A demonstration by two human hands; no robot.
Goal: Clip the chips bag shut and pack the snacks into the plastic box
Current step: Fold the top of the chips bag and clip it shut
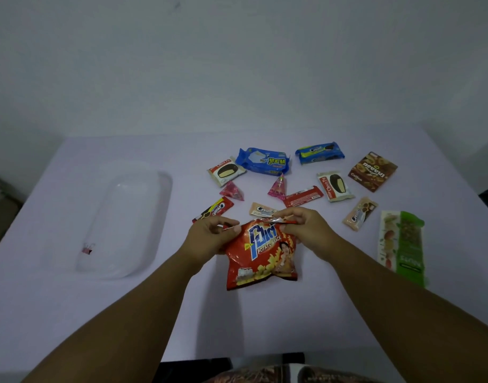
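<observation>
Clip [87,250] first, because the coming move depends on it: at the far left of the scene we see a small pink binder clip inside the clear plastic box [160,217], near its near end. It is well apart from both hands, to the left of them, and nothing holds it.

Moving right, our left hand [209,234] pinches the left corner of the open top edge of the chips bag [261,255], fingers curled on the foil. This hand is the nearer one to the clip; the box lies just to its left side on the table [71,313].

The red bag lies flat in the middle, its bottom toward us and its mouth pointing far. The top edge runs left to right between the two hands, so the clip should go across this edge, we think, after it is folded down.

Our right hand [302,223] grips the right corner of the same edge, thumb and fingers closed on it.

Farther and to the right, the other snacks are spread: choco pies, blue cookie packs, pink triangle sweets, a brown box and a green packet [403,247] at the right. None is in the plastic box yet.

We judge that the left hand must release and reach left for the clip while the right hand holds the fold.
</observation>
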